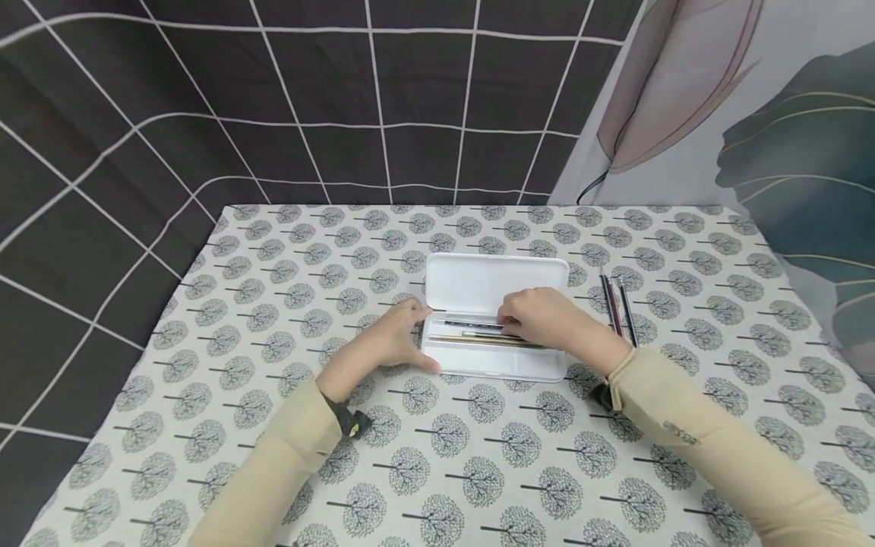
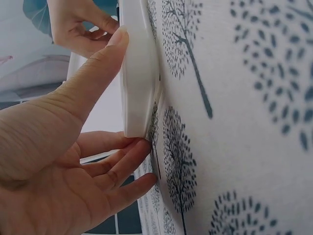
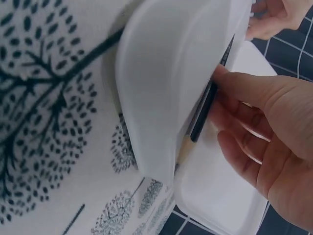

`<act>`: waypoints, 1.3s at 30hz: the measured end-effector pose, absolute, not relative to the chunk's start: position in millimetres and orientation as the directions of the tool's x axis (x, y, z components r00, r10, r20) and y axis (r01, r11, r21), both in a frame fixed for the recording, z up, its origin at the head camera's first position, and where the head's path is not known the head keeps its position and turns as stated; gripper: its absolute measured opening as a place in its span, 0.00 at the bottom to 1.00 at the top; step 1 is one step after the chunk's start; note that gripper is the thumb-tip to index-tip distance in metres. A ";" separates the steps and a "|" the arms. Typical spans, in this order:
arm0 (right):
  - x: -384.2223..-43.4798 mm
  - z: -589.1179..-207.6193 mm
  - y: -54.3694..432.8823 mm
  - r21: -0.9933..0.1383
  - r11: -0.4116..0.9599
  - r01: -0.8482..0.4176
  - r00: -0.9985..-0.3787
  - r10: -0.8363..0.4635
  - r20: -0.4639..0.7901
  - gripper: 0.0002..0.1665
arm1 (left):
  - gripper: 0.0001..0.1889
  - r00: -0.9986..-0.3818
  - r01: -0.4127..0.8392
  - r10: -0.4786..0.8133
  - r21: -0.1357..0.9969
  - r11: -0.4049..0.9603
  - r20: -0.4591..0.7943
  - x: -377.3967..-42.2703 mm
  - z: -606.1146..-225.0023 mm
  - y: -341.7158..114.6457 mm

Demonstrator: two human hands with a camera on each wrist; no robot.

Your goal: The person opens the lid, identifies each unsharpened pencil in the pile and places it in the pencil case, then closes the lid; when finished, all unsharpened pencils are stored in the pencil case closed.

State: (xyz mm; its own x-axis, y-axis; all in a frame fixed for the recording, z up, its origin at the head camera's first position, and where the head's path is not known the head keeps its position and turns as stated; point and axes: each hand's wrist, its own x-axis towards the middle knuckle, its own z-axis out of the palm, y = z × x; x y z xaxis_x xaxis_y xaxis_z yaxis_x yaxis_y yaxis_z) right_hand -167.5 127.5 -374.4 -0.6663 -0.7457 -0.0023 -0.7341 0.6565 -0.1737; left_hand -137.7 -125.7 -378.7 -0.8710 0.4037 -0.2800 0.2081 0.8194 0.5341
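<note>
A white pencil case (image 1: 495, 366) lies with its lid folded back on the far side. Several slim pencils or brushes (image 1: 472, 339) lie lengthwise inside, some dark and some gold. My left hand (image 1: 393, 334) holds the case's left end, its thumb on the near rim and its fingers at the far corner. Over the right part of the case, my right hand (image 1: 543, 315) pinches a dark pencil (image 3: 203, 115) between thumb and fingers. One end of that pencil is bare wood colour in the right wrist view. The hand hides part of the case's contents.
To the right of the case, several dark and reddish pencils (image 1: 613, 304) lie on the tree-print tablecloth (image 1: 424, 471). A dark curtain with white grid lines (image 1: 328, 91) hangs behind the table, with a leaf-patterned curtain (image 1: 690, 137) at the right.
</note>
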 end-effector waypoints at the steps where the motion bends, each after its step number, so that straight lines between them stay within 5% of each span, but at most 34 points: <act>1: -167.0 -374.5 127.4 -0.174 0.648 -0.741 -0.659 -0.753 0.001 0.00 | 0.56 -0.872 0.203 0.401 0.535 0.820 -0.282 -137.7 -378.7 -125.4; 6: -164.1 -371.0 130.4 -0.178 0.640 -0.747 -0.655 -0.754 0.038 0.02 | 0.56 -0.872 0.196 0.398 0.541 0.818 -0.286 -138.3 -379.5 -124.0; 16: -165.1 -349.5 202.8 -0.329 0.715 -0.616 -0.781 -0.607 0.144 0.06 | 0.56 -0.879 0.205 0.392 0.525 0.826 -0.273 -137.9 -383.6 -126.5; 31: -146.1 -375.1 262.3 -0.410 0.887 -0.210 -0.954 -0.278 -0.113 0.15 | 0.56 -0.879 0.188 0.387 0.543 0.818 -0.278 -135.3 -383.0 -128.3; 39: -151.8 -374.1 254.9 -0.450 0.892 -0.037 -0.941 -0.182 -0.284 0.12 | 0.56 -0.877 0.188 0.394 0.556 0.810 -0.277 -136.0 -381.3 -126.3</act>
State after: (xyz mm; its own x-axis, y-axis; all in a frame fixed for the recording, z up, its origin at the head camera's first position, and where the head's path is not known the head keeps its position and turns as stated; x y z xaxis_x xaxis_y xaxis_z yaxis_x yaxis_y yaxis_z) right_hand -151.8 254.9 -374.1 -0.9414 -0.1823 -0.2838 -0.0371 0.8922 -0.4501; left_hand -136.0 -126.3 -381.3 -0.8766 0.3937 -0.2766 0.1885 0.8098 0.5556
